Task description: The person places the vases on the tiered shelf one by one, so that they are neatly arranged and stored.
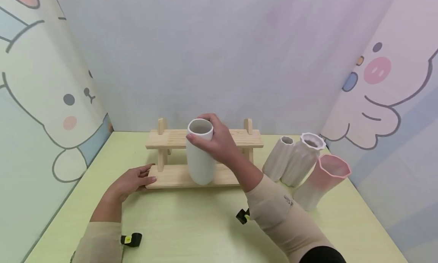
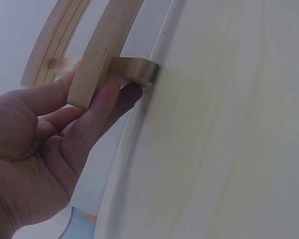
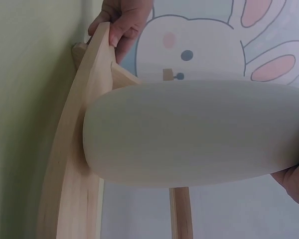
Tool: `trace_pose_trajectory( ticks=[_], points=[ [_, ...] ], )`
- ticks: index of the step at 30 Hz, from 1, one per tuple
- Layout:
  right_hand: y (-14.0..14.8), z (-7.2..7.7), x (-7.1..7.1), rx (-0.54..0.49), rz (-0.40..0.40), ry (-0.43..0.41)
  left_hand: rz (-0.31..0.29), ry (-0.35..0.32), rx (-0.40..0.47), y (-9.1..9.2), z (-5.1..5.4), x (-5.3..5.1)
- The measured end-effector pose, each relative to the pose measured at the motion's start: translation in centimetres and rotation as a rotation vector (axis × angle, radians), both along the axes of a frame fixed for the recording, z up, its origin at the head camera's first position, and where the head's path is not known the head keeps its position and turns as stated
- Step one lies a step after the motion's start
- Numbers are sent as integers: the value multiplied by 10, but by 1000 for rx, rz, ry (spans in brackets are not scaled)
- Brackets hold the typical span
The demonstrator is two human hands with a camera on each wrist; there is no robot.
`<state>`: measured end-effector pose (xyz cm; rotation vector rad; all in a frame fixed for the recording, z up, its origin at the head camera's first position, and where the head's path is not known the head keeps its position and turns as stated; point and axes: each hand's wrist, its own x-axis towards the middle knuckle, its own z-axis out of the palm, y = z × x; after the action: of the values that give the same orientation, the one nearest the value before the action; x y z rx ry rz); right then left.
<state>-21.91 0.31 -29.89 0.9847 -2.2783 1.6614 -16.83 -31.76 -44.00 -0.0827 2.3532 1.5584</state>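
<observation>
My right hand (image 1: pixel 221 143) grips a smooth white vase (image 1: pixel 200 162) near its rim, thumb toward me. The vase stands roughly upright over the lower board of a two-tier wooden shelf (image 1: pixel 167 177). In the right wrist view the base of the vase (image 3: pixel 189 134) meets the board or is very close to it; I cannot tell which. At the left end of that lower board is my left hand (image 1: pixel 130 181). The left wrist view shows that hand (image 2: pixel 50 139) pinching the board's end (image 2: pixel 92 74), thumb on one side and fingers on the other.
Right of the shelf stand a narrow white vase (image 1: pixel 278 160), a ribbed white vase (image 1: pixel 301 166) with a ruffled rim, and a pink-and-white vase (image 1: pixel 316 183). The upper board (image 1: pixel 174 137) lies behind the held vase. Walls printed with cartoon animals enclose the pale green table (image 1: pixel 191 225).
</observation>
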Motion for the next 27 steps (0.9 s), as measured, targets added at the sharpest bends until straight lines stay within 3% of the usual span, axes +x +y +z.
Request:
trace_pose_trajectory(
  ticks=[16, 27],
  points=[
    [-33, -4, -3, 52, 38, -39, 28, -5, -36, 2, -1, -2],
    [-53, -1, -5, 87, 34, -27, -9, 23, -22, 2, 0, 0]
  ],
)
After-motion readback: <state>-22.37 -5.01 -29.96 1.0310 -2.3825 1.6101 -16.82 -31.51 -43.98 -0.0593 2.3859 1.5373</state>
